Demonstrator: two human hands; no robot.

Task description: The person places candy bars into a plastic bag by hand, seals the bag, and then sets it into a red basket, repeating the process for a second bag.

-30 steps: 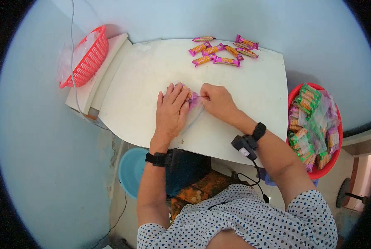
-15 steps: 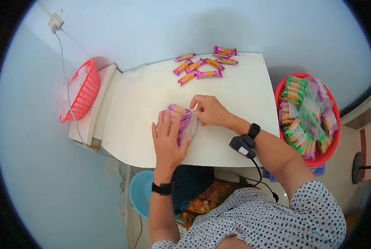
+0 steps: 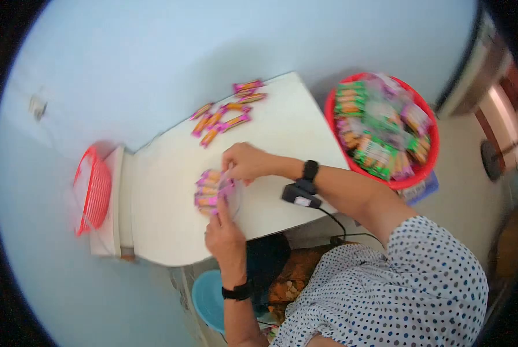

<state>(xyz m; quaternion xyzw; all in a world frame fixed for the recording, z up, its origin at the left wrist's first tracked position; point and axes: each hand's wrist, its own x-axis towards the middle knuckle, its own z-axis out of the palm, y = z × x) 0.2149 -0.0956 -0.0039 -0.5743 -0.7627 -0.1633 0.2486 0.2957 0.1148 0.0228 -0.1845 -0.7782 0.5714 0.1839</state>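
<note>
A clear plastic bag [image 3: 236, 199] with several pink-and-orange wrapped bars [image 3: 208, 191] in it lies on the white table [image 3: 172, 231]. My left hand [image 3: 224, 234] is at the bag's near side, thumb and fingers closed on its edge. On the bag's right side, my right hand [image 3: 244, 163] pinches the plastic near the opening, fingers bent together. Several loose wrapped bars [image 3: 214, 118] of the same kind lie farther back, near the wall.
A red basket [image 3: 431, 156] full of green and pink packs stands right of the table. At the left, a red basket [image 3: 101, 194] rests tilted on a white ledge [image 3: 115, 202]. Below the table is a blue basin [image 3: 208, 301]. A wall socket [image 3: 37, 107] is at upper left.
The camera view has turned and shifted. My left hand has moved from lying spread over the bag to holding its near edge, uncovering the bars. My right hand remains pinched on the plastic.
</note>
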